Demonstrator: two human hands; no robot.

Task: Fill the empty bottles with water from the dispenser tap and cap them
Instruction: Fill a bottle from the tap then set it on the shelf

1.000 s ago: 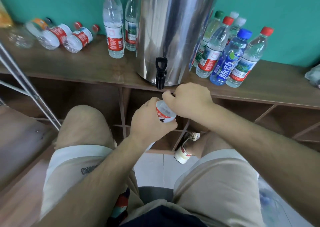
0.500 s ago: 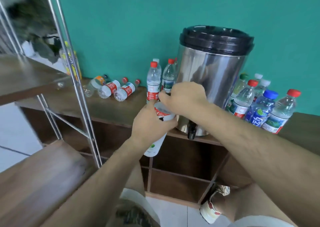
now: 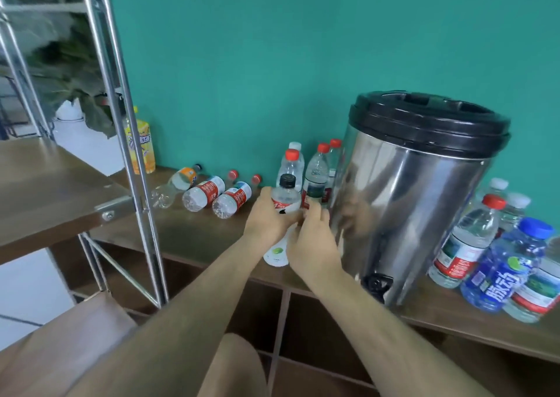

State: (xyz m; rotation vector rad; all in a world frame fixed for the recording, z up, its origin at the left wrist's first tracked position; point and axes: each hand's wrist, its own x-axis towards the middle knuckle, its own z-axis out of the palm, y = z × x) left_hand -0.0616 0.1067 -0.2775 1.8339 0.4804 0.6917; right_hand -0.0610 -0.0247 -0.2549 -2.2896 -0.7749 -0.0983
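**Item in hand:** black-capped bottle (image 3: 283,204), clear with a white label, upright at the wooden counter (image 3: 188,230). It is just left of the steel dispenser (image 3: 409,202) and just in front of the standing red-capped bottles (image 3: 316,172). I cannot tell whether its base rests on the counter or hangs at the front edge.

**Left hand (image 3: 266,217):** wrapped round the bottle's upper body, below the shoulder.

**Right hand (image 3: 313,242):** fingers curled close against the bottle's right side. I cannot tell whether they actually pinch it.

**Stage, by my reckoning:** the cap is on, and the bottle is about to be set down with the others.

**Risks:**
- The base looks near the counter's front edge, so letting go there could send the bottle over.
- Pushing it further back could knock the standing bottles, which are crowded against the dispenser wall.
- If the cap is not fully tight, any tumble means a leak.

**Surroundings:**
- Left of me, two red-capped bottles lying on their sides (image 3: 212,196) and an orange-labelled bottle (image 3: 181,180), also lying down.
- A yellow juice bottle (image 3: 142,145) at the wall, behind the metal rack post (image 3: 121,117).
- Right of the dispenser, a cluster of bottles including a blue-capped bottle (image 3: 506,269).
- The tap (image 3: 377,284), low on the dispenser's front, well apart from my bottle.

**In the way:** the lying bottles take up the counter on my left, and the rack post closes off the space beyond them.
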